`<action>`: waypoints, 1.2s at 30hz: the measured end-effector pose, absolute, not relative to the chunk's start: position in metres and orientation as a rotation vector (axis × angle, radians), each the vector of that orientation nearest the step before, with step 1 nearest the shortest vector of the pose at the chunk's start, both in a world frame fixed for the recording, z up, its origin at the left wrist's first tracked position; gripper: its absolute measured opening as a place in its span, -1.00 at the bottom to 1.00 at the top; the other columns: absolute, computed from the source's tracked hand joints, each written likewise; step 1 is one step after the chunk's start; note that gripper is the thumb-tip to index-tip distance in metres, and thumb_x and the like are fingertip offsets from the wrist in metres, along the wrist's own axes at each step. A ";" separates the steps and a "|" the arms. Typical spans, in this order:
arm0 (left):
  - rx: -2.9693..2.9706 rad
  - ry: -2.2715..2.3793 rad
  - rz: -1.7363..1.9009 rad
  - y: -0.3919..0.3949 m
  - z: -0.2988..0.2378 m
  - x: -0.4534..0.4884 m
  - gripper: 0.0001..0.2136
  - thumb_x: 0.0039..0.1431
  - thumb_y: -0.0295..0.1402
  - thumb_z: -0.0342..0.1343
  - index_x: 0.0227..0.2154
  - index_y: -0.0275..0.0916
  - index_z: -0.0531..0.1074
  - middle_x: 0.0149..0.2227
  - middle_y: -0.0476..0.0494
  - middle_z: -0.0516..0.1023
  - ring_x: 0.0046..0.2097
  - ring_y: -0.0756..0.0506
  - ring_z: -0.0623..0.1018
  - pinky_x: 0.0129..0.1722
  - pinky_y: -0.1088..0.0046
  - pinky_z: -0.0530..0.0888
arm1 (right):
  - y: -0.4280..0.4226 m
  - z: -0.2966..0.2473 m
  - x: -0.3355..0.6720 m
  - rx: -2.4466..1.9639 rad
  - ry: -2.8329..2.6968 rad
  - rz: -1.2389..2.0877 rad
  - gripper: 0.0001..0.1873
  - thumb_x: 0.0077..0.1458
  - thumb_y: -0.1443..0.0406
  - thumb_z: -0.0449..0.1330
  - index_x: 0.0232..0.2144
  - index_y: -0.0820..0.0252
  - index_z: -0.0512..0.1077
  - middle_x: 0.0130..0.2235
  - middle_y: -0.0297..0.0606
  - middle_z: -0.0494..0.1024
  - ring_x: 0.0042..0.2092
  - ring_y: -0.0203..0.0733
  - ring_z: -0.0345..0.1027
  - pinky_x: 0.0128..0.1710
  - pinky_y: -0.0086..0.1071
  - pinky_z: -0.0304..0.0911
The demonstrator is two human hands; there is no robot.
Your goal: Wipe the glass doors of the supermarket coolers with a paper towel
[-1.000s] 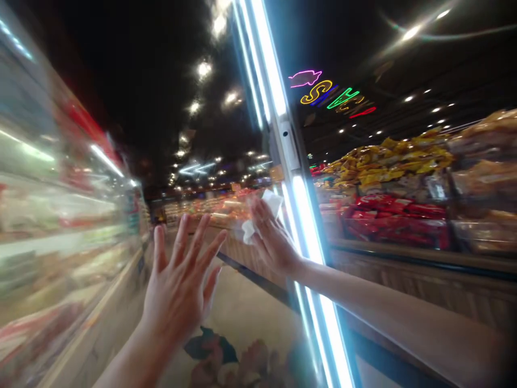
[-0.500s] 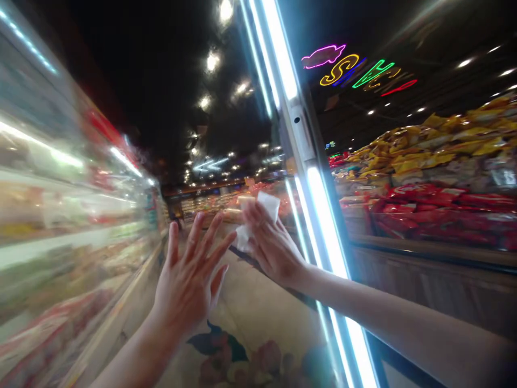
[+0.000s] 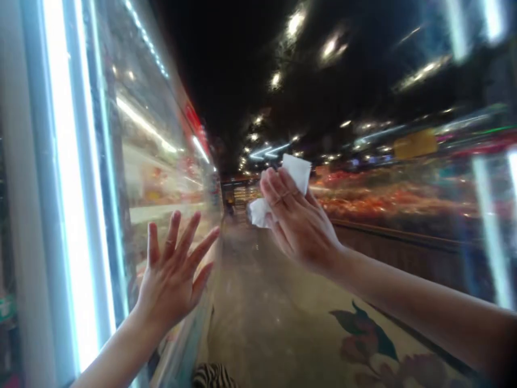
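Note:
My left hand is raised with its fingers spread flat against a glass pane that reflects the shop. My right hand presses a crumpled white tissue onto the same glass, fingers together over it. The tissue sticks out above and to the left of the fingers. Both forearms reach in from the bottom corners.
A bright vertical light strip runs down the left edge of the glass. Blurred shelves of red and orange goods show on the right. A floral-patterned floor appears below, and a striped object sits at the bottom edge.
The view has swung so the light strip now stands at the far left instead of the middle. My right hand with the tissue has moved right and slightly up on the glass.

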State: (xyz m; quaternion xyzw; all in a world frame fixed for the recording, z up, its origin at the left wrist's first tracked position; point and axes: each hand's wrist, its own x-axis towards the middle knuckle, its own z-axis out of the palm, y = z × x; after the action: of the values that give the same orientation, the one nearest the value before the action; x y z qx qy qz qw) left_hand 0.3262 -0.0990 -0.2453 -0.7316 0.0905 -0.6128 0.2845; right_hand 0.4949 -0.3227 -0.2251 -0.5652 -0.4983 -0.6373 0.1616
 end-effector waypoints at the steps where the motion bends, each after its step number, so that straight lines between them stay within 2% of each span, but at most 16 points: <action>1: -1.968 0.235 -1.655 -0.091 -0.245 0.322 -0.35 0.34 -0.29 0.10 0.43 -0.01 0.03 0.54 -0.02 -0.22 0.53 -0.26 -0.21 0.49 -0.06 -0.31 | -0.310 -0.226 0.487 -1.603 -1.534 -1.808 -0.13 0.34 0.40 0.02 0.49 0.24 -0.38 0.49 -0.03 -0.02 0.53 -0.05 -0.36 0.49 0.12 -0.16; 3: -1.982 0.228 -1.692 -0.077 -0.243 0.317 -0.33 0.36 -0.28 0.07 0.45 0.01 -0.05 0.54 0.00 -0.27 0.53 -0.24 -0.24 0.49 -0.02 -0.33 | -0.287 -0.230 0.472 -1.586 -1.867 -1.734 -0.15 0.32 0.42 0.04 0.49 0.32 -0.31 0.47 -0.06 0.08 0.52 -0.13 -0.27 0.52 0.03 -0.28; 5: -1.979 0.223 -1.734 -0.068 -0.240 0.313 -0.32 0.37 -0.28 0.05 0.45 0.01 -0.09 0.54 0.01 -0.30 0.53 -0.24 -0.26 0.49 0.00 -0.34 | -0.266 -0.225 0.459 -1.570 -2.033 -1.677 -0.19 0.32 0.42 0.04 0.48 0.34 -0.24 0.46 -0.09 0.12 0.51 -0.17 -0.20 0.53 -0.04 -0.32; 11: -2.019 0.103 -1.830 -0.054 -0.233 0.303 -0.28 0.38 -0.34 0.00 0.46 0.15 -0.23 0.53 0.12 -0.40 0.52 -0.23 -0.34 0.48 -0.08 -0.33 | -0.221 -0.175 0.434 -1.575 -1.533 -1.760 -0.20 0.37 0.40 -0.03 0.50 0.17 -0.32 0.50 -0.17 -0.01 0.53 -0.06 -0.36 0.52 0.15 -0.39; 15: -2.024 0.112 -1.848 -0.046 -0.241 0.293 -0.29 0.38 -0.34 -0.03 0.47 0.09 -0.23 0.53 0.08 -0.44 0.52 -0.27 -0.33 0.48 -0.07 -0.34 | -0.212 -0.207 0.427 -1.544 -1.955 -1.748 -0.22 0.36 0.37 0.03 0.48 0.35 -0.22 0.47 -0.09 0.09 0.52 -0.14 -0.28 0.53 -0.01 -0.31; 17: -2.047 0.096 -1.835 -0.043 -0.251 0.290 -0.30 0.38 -0.32 -0.04 0.47 0.04 -0.23 0.54 0.04 -0.44 0.52 -0.29 -0.32 0.48 -0.07 -0.35 | -0.213 -0.219 0.427 -1.545 -2.049 -1.740 -0.25 0.37 0.34 0.04 0.47 0.37 -0.18 0.47 -0.07 0.08 0.52 -0.16 -0.25 0.53 -0.03 -0.32; 21: -2.108 0.082 -1.803 -0.042 -0.280 0.295 -0.25 0.36 -0.27 -0.01 0.48 -0.05 -0.26 0.54 -0.01 -0.43 0.52 -0.30 -0.36 0.47 -0.08 -0.35 | -0.220 -0.222 0.428 -1.615 -1.651 -1.759 -0.21 0.38 0.34 0.01 0.49 0.30 -0.28 0.50 -0.03 -0.10 0.53 -0.06 -0.42 0.51 0.13 -0.36; 23: -2.125 0.046 -1.797 -0.048 -0.296 0.301 -0.23 0.34 -0.25 0.03 0.48 -0.10 -0.26 0.54 -0.04 -0.43 0.52 -0.30 -0.38 0.47 -0.06 -0.38 | -0.225 -0.232 0.429 -1.641 -1.592 -1.742 -0.16 0.37 0.34 0.02 0.49 0.28 -0.36 0.51 -0.02 -0.12 0.53 -0.03 -0.48 0.50 0.19 -0.36; 26: -2.185 -0.033 -1.814 -0.064 -0.319 0.308 -0.22 0.33 -0.22 0.06 0.48 -0.09 -0.23 0.54 -0.07 -0.46 0.51 -0.31 -0.41 0.46 -0.08 -0.42 | -0.235 -0.257 0.430 -1.701 -1.558 -1.702 -0.12 0.36 0.28 0.07 0.50 0.11 -0.35 0.52 -0.13 -0.17 0.53 0.07 -0.46 0.47 0.29 -0.25; 28: -2.237 -0.046 -1.847 -0.077 -0.331 0.312 -0.21 0.32 -0.19 0.07 0.48 -0.05 -0.23 0.54 -0.06 -0.46 0.51 -0.34 -0.41 0.45 -0.15 -0.40 | -0.242 -0.274 0.431 -1.732 -1.356 -1.693 -0.12 0.35 0.22 0.12 0.50 -0.07 -0.28 0.53 -0.24 -0.30 0.52 0.22 -0.46 0.41 0.40 -0.13; 30: -2.286 -0.068 -1.876 -0.089 -0.339 0.315 -0.20 0.32 -0.19 0.07 0.48 -0.01 -0.25 0.54 -0.04 -0.45 0.51 -0.35 -0.43 0.45 -0.23 -0.37 | -0.245 -0.292 0.432 -1.734 -1.162 -1.681 -0.11 0.33 0.18 0.16 0.50 -0.15 -0.25 0.53 -0.28 -0.43 0.51 0.36 -0.50 0.34 0.46 -0.02; 32: -2.321 -0.112 -1.888 -0.098 -0.346 0.319 -0.19 0.32 -0.24 0.08 0.47 0.01 -0.28 0.54 -0.04 -0.46 0.50 -0.34 -0.46 0.44 -0.29 -0.33 | -0.247 -0.313 0.433 -1.765 -1.120 -1.657 -0.11 0.32 0.20 0.16 0.50 -0.13 -0.24 0.53 -0.25 -0.44 0.51 0.37 -0.50 0.30 0.40 0.11; 34: -2.348 -0.139 -1.886 -0.105 -0.353 0.323 -0.17 0.31 -0.27 0.09 0.47 0.00 -0.29 0.53 -0.07 -0.47 0.50 -0.34 -0.45 0.44 -0.31 -0.28 | -0.249 -0.334 0.434 -1.829 -1.162 -1.632 -0.12 0.31 0.27 0.14 0.50 -0.06 -0.23 0.53 -0.19 -0.37 0.51 0.32 -0.49 0.26 0.28 0.24; 36: -2.372 -0.117 -1.877 -0.111 -0.359 0.328 -0.16 0.29 -0.22 0.13 0.47 -0.01 -0.27 0.53 -0.09 -0.47 0.50 -0.37 -0.42 0.44 -0.33 -0.27 | -0.251 -0.344 0.436 -1.870 -1.164 -1.617 -0.12 0.31 0.32 0.12 0.50 -0.03 -0.23 0.53 -0.17 -0.33 0.52 0.28 -0.49 0.23 0.21 0.29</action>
State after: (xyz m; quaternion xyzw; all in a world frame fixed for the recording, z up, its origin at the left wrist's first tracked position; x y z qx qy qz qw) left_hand 0.3280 -0.1106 -0.3588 -0.7822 -0.0387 -0.6192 0.0573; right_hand 0.4358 -0.2515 -0.3442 -0.6702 -0.4172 -0.5793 0.2031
